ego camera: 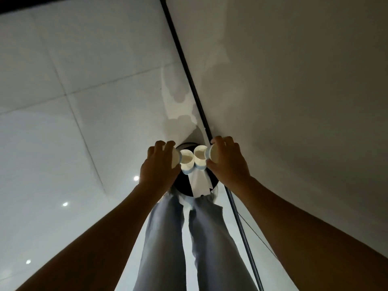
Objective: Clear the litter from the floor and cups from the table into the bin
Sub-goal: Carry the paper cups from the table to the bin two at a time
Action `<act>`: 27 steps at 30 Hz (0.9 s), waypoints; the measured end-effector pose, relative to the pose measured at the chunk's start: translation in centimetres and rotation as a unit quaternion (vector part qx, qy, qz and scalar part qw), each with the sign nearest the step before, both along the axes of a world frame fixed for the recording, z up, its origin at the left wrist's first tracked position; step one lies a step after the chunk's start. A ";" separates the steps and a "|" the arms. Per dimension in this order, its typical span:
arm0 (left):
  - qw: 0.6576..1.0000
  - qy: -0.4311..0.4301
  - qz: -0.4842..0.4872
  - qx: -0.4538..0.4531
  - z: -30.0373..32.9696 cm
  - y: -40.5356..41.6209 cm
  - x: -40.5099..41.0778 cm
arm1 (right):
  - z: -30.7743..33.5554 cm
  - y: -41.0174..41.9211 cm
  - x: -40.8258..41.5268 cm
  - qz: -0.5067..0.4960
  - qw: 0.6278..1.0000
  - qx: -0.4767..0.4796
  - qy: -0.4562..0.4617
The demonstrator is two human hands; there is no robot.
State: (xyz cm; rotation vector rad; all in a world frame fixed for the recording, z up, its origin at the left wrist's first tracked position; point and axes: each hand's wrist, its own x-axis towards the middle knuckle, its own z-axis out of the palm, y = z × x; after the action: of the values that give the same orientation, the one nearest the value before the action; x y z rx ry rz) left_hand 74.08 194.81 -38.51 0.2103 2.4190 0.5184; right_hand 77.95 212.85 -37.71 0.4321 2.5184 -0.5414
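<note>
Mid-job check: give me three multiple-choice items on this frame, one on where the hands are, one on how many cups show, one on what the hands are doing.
1. Where are both hands?
A. Over the dark round bin by the wall
B. Flat on a table
C. Down at the person's sides

2. How many white cups can be seen?
A. One
B. Four
C. Seven

3. What is the state of the hands?
A. Both empty and spread
B. Each grips cups
C. Only the left holds anything

Answers:
1 A: the left hand and right hand are above the bin, whose dark rim sits on the floor next to the wall's black baseboard.
2 B: four cups show, two at each hand, for instance the left inner cup and the right inner cup.
3 B: fingers of each hand curl round cups.
</note>
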 end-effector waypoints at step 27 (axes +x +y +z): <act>0.997 -0.050 -0.051 -0.023 -15.0 1.4 3.6 | -15.0 0.5 1.7 0.107 0.990 -0.043 -0.081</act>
State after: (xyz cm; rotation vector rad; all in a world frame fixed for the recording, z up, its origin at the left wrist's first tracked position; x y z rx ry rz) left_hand 77.66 196.25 -53.53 0.2800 2.3068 0.4176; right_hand 79.68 213.39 -52.66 0.1633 2.3402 -0.5072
